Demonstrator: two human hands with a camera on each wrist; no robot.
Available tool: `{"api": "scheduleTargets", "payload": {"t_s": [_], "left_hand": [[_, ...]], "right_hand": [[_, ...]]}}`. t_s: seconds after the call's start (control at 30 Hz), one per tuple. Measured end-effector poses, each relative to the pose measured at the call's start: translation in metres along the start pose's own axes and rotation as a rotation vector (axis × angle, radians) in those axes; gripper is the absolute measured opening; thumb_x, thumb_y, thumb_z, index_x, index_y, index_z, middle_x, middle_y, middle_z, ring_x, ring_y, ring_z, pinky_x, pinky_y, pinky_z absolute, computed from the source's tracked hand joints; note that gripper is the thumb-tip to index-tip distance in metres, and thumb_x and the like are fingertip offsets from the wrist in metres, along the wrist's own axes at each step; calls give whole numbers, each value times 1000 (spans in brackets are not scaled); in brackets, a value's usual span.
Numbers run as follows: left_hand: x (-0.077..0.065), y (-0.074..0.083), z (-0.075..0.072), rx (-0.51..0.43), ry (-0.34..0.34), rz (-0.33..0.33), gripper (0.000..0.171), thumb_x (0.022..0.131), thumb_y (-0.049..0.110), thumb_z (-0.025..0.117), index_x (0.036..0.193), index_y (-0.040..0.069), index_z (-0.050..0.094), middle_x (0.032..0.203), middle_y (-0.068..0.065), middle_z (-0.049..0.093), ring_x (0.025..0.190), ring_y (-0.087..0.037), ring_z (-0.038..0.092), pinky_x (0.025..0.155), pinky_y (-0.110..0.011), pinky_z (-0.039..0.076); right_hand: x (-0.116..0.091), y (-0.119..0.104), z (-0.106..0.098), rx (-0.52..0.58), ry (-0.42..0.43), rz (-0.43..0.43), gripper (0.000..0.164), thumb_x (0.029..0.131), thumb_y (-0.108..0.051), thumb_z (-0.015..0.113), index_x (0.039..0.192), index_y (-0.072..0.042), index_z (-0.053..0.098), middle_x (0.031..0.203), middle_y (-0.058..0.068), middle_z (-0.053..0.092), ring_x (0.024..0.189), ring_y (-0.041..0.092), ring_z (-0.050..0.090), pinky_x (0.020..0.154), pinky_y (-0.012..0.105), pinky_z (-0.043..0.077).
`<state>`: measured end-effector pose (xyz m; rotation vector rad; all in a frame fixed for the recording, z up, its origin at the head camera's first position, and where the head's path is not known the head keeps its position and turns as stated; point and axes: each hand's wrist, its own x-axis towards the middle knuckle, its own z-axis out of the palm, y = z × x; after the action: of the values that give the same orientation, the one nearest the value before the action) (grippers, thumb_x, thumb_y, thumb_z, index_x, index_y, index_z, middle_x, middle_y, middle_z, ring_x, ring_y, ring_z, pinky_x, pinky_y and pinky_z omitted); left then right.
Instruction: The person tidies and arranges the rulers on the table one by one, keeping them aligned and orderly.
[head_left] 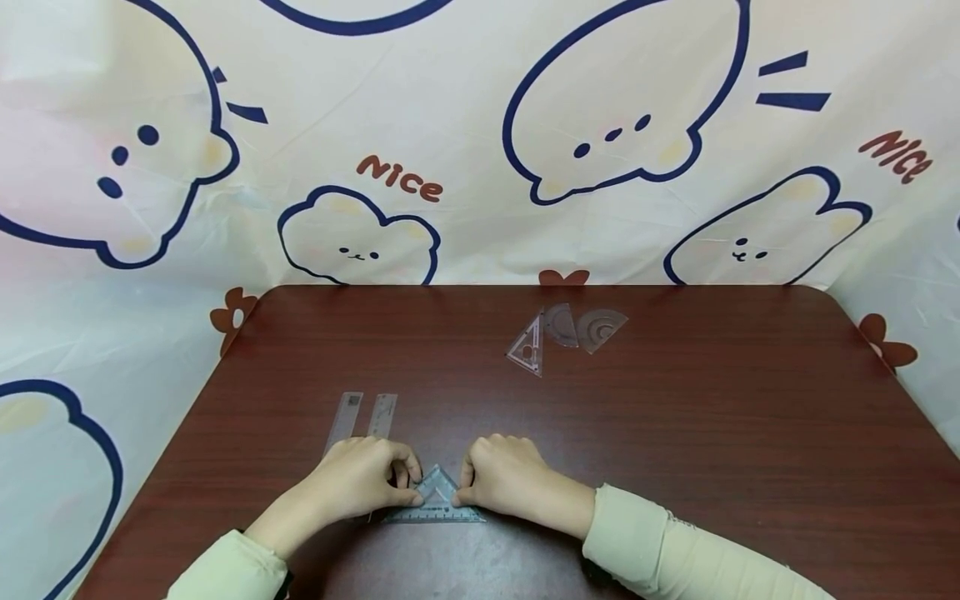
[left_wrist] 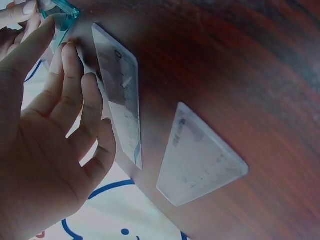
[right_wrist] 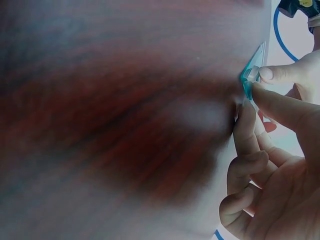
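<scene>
A clear blue-tinted triangular set square lies near the front of the table, its long graduated edge toward me and its corner pointing away. My left hand pinches its left side between thumb and forefinger. On the opposite side, the thumb and forefinger of my right hand pinch it too. In the right wrist view, the teal edge of the set square shows between the fingertips of both hands. Just beyond my left hand lie two clear rulers, a left one and a right one, their near ends hidden by the hand.
Farther back on the brown wooden table lie a clear triangle, a small protractor and a larger protractor, close together. A white cloth with cartoon drawings hangs behind the table and along its sides.
</scene>
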<state>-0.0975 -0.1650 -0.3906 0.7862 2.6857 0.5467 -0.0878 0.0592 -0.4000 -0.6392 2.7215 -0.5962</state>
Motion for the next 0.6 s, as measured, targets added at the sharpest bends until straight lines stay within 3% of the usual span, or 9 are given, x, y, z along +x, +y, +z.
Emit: {"api": "scheduleTargets", "payload": {"t_s": [0.6], "left_hand": [[0, 0, 1, 43, 43, 2, 20, 78, 42, 82, 85, 31, 67, 67, 27, 51, 60, 5, 44, 60, -26, 39]], "right_hand": [[0, 0, -2, 8, 24, 8, 20, 71, -41, 87, 66, -33, 70, 71, -18, 64, 65, 5, 58, 59, 34, 47]]}}
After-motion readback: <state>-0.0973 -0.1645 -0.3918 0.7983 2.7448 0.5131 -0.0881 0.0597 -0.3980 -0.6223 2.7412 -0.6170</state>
